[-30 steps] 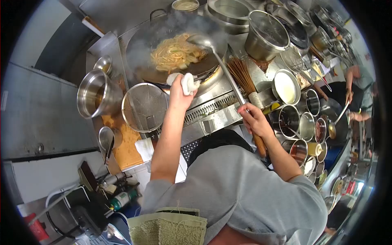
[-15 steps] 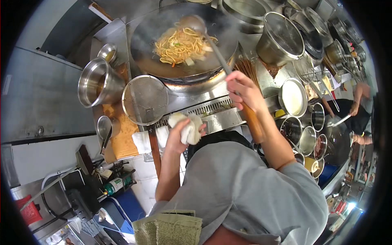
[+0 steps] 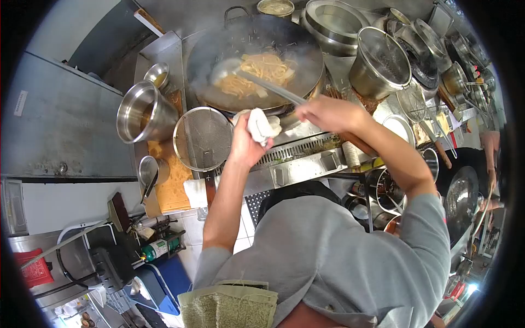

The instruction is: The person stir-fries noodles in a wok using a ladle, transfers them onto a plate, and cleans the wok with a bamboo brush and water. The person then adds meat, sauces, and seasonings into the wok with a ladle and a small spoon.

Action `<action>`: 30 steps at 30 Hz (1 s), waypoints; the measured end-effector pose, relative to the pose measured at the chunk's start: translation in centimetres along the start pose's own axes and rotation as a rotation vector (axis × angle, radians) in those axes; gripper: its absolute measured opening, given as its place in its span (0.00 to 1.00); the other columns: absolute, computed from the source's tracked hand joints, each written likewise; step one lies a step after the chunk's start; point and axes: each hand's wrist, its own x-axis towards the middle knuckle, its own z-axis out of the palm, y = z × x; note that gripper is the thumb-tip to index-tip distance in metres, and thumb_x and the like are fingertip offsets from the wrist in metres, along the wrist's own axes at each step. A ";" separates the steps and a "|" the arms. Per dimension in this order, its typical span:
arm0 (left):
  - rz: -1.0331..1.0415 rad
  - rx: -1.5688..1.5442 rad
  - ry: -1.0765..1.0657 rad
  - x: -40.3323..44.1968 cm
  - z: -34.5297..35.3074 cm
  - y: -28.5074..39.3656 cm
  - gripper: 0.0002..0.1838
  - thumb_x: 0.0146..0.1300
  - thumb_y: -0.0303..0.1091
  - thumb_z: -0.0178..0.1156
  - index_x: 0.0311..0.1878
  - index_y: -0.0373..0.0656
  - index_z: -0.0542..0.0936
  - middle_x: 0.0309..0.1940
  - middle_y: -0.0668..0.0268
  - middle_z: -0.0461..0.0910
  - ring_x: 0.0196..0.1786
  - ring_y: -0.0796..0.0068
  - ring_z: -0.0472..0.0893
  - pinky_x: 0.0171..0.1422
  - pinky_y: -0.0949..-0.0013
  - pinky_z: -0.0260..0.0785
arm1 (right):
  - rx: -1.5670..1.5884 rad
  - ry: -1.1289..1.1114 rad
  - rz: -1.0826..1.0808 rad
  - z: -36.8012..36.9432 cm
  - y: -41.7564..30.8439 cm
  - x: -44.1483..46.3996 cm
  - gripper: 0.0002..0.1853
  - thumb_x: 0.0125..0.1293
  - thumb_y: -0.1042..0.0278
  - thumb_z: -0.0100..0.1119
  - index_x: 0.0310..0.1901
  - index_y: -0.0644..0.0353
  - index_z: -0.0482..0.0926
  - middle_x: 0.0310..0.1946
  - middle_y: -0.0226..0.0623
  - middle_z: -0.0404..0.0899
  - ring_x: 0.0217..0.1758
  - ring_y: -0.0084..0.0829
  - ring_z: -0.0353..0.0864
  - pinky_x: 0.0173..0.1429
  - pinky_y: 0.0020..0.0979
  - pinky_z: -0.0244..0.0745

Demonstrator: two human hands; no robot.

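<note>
Steam rises from a large dark wok [image 3: 205,54] holding noodles [image 3: 268,66]. My right hand [image 3: 333,113] is wrapped round the handle of a long metal ladle [image 3: 276,89], whose bowl lies at the left side of the noodles. At the wok's near rim, my left hand [image 3: 249,143] is closed on a folded white cloth [image 3: 262,127]. The cloth seems to meet the rim; what lies under it is hidden. A round mesh strainer [image 3: 202,138] rests just left of my left hand.
Left of the wok stand a steel pot [image 3: 131,112] and a small bowl [image 3: 157,75]. A strainer-topped pot [image 3: 379,63] stands right, with a bamboo brush [image 3: 351,154] below it. At the far right, a co-worker's arm [image 3: 488,158] is near another wok [image 3: 461,199].
My left hand has carried the cloth back up to the wok's rim. The ladle has swung to the left side of the noodles, my right forearm now reaching across, and the view has shifted.
</note>
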 end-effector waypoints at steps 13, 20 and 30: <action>0.036 -0.064 0.069 8.4 -0.9 -1.9 0.10 0.69 0.38 0.50 0.48 0.45 0.73 0.44 0.55 0.79 0.46 0.55 0.80 0.46 0.51 0.73 | 0.802 -0.094 0.624 -3.2 -11.7 -13.0 0.07 0.71 0.68 0.49 0.43 0.59 0.76 0.20 0.24 0.66 0.15 0.15 0.64 0.17 0.23 0.64; 0.065 -0.129 0.076 2.4 0.5 -2.0 0.10 0.69 0.38 0.48 0.44 0.44 0.73 0.40 0.53 0.80 0.45 0.53 0.80 0.42 0.52 0.74 | 0.300 -0.050 0.470 -1.9 -8.4 -9.8 0.07 0.69 0.67 0.49 0.41 0.60 0.75 0.25 0.40 0.77 0.24 0.35 0.78 0.32 0.34 0.74; 0.052 -0.135 0.119 -2.4 -1.5 -8.4 0.09 0.68 0.38 0.48 0.47 0.49 0.73 0.47 0.56 0.80 0.46 0.54 0.81 0.42 0.50 0.75 | 0.189 0.274 0.291 0.8 -7.3 -7.3 0.07 0.66 0.69 0.51 0.41 0.61 0.76 0.26 0.42 0.78 0.30 0.41 0.80 0.36 0.39 0.72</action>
